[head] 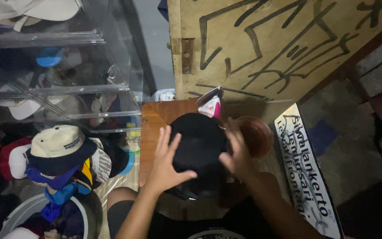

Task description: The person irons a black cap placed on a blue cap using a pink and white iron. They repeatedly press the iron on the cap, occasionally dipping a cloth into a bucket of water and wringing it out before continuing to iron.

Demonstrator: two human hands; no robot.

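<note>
While both hands, left hand (166,163) and right hand (235,152), press open-fingered on a black cap (197,141) atop the wooden table (153,119), clear boxes (67,84) hold caps beside an empty brown bowl (256,135).

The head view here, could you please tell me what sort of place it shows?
Probably a small cap workshop or storage corner. Clear plastic drawers hold caps, a heap of mixed cloth caps sits at the left, and both hands, left and right, press a black rounded cap on a small wooden table.
</note>
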